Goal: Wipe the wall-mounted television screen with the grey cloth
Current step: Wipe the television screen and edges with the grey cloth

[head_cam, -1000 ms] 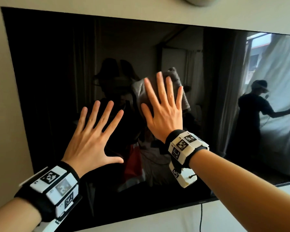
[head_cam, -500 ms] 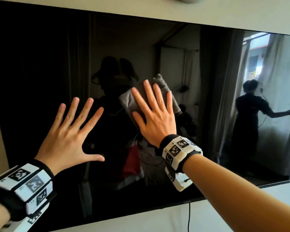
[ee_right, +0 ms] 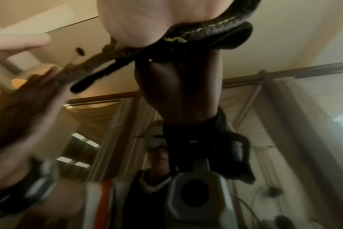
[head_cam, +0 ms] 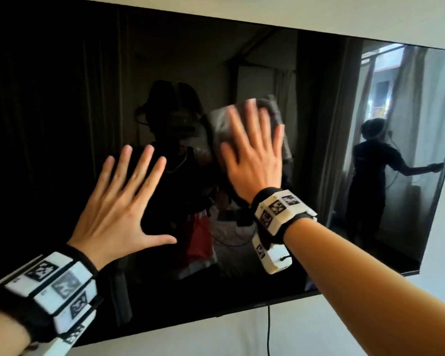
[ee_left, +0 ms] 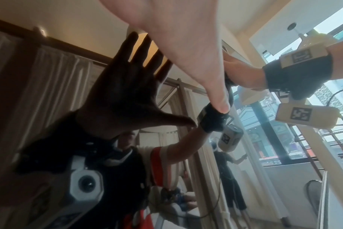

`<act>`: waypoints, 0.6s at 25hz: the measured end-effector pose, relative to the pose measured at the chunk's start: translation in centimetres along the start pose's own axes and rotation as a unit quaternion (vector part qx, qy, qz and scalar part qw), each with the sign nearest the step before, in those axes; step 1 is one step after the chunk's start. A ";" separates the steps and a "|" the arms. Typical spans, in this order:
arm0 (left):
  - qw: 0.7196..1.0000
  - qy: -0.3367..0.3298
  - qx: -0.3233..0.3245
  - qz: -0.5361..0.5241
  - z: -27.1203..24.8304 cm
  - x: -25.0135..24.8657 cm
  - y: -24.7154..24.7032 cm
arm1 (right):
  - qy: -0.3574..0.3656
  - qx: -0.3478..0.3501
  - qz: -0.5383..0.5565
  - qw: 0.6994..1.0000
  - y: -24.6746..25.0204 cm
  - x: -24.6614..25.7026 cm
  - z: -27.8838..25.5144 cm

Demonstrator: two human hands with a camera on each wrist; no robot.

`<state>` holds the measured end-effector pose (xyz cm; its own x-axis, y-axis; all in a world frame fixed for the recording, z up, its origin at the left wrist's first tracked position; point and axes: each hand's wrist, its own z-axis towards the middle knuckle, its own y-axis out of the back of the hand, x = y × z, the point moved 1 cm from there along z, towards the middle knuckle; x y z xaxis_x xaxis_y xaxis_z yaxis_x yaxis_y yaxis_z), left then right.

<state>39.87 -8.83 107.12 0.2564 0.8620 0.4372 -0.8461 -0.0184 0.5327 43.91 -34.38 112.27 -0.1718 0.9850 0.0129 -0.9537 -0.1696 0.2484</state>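
Observation:
The wall-mounted television screen is dark and mirrors the room. My right hand lies flat with straight fingers on the grey cloth and presses it against the glass near the screen's middle; the hand is blurred with motion. In the right wrist view the cloth shows as a dark folded edge squeezed between my palm and the glass. My left hand is spread flat on the screen, down and left of the cloth, and holds nothing. The left wrist view shows that palm on the glass.
A pale wall frames the television. A thin black cable hangs down from the bottom edge. At the screen's right, the glass reflects a person standing by curtains.
My right hand slid the cloth down and left, then back up and right across the glass. My left hand has stayed spread flat on the screen.

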 end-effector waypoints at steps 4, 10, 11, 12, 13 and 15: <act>1.000 -0.002 0.001 0.001 2.7 -2.3 -0.6 | -0.158 0.005 0.039 0.987 0.9 -4.0 0.9; 1.000 0.010 0.000 -0.001 3.5 -3.5 -1.9 | -0.090 0.027 0.020 0.995 1.3 -5.9 0.2; 1.000 0.013 0.002 -0.002 3.4 -3.4 -1.8 | -0.147 0.017 0.031 0.989 1.5 -7.5 0.6; 1.000 0.018 0.002 -0.005 3.5 -3.5 -1.7 | -0.190 0.011 0.041 0.981 1.8 -8.8 0.8; 1.000 0.020 0.002 -0.008 3.6 -3.9 -1.5 | -0.212 0.010 0.047 0.976 1.8 -9.6 0.8; 1.000 0.012 -0.005 -0.015 4.4 -5.7 -1.0 | -0.194 0.008 0.048 0.980 1.6 -9.5 0.4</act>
<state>41.33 -15.95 107.24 0.2706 0.8741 0.4033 -0.8427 0.0125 0.5383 44.12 -44.01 112.91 -0.1512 0.9027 0.4027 -0.9332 -0.2648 0.2431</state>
